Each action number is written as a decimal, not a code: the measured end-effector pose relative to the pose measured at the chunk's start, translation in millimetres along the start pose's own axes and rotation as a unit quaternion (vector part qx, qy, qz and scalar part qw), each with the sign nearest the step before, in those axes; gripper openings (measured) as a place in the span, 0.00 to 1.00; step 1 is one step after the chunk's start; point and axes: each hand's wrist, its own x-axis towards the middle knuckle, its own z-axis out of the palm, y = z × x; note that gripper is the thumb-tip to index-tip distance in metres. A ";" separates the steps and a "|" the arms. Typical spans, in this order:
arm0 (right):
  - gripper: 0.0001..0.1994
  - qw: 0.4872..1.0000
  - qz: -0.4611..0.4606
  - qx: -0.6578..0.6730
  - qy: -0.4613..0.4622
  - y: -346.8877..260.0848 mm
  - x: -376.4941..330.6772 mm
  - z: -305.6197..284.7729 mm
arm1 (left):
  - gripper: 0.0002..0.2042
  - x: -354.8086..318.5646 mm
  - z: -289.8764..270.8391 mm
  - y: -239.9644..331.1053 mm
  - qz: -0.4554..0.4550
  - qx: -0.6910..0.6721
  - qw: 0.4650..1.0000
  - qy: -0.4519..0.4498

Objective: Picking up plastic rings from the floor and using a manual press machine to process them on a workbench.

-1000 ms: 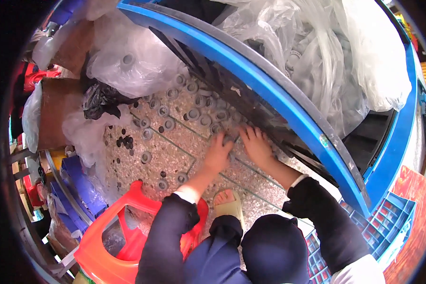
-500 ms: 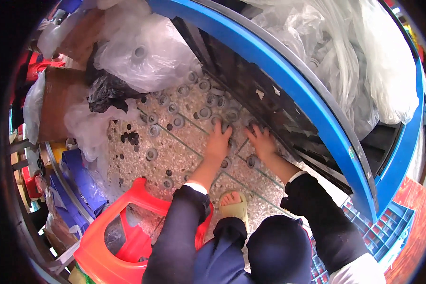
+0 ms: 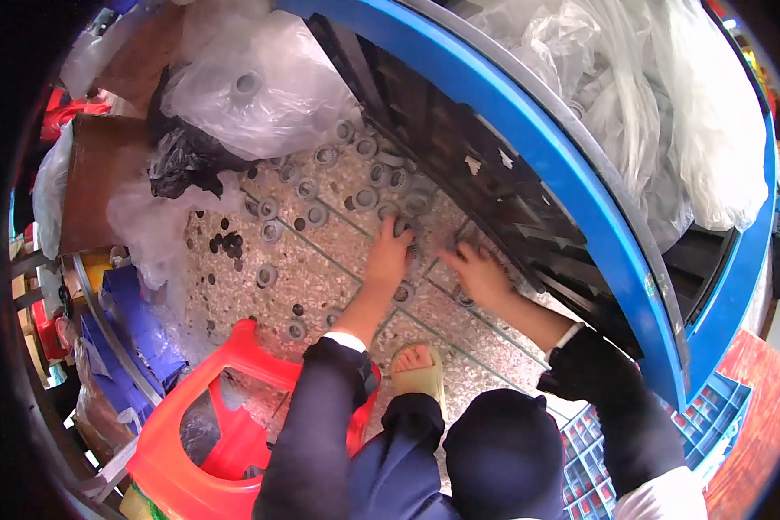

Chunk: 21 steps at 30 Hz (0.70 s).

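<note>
My left hand [image 3: 388, 253] reaches down to the floor, thumb and fingers around a grey plastic ring [image 3: 406, 229], which they partly cover. More grey rings lie close by, one [image 3: 365, 198] just beyond my fingertips and another [image 3: 402, 292] beside my wrist. My right hand [image 3: 481, 275] is low over the floor near the blue crate's dark side, its fingers apart and bent toward the left hand. Nothing shows in it. A further grey ring [image 3: 463, 295] sits partly under its palm.
Small black discs [image 3: 227, 243] are scattered on the speckled floor. A big blue crate [image 3: 529, 113] stands tilted at right, with clear plastic bags [image 3: 650, 104]. Another bag [image 3: 260, 87] holds grey parts at far left. A red plastic stool [image 3: 191, 390] is near my left arm.
The right hand has come away from the crate's side, back toward me, with its fingers turned left. My left hand remains among the rings. The whole view has shifted slightly.
</note>
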 end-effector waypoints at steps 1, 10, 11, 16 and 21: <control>0.32 1.000 0.007 -0.003 -0.001 8.6 -16.3 6.5 | 0.19 2.8 1.6 4.6 -0.005 -0.013 1.000 0.000; 0.39 0.982 -0.018 -0.145 -0.116 -1.0 -29.3 32.6 | 0.18 8.9 -19.8 9.6 0.035 -0.102 0.990 0.096; 0.38 0.984 -0.024 -0.153 -0.086 3.0 -30.9 39.8 | 0.18 15.6 -22.4 12.6 0.039 -0.104 0.989 0.094; 0.36 0.989 -0.026 -0.119 -0.078 2.8 -29.0 49.1 | 0.20 46.9 -31.9 16.9 0.088 0.020 0.980 -0.177; 0.32 0.980 -0.103 -0.143 -0.093 10.1 -30.2 36.0 | 0.24 58.9 -28.9 34.9 0.039 0.070 0.974 -0.212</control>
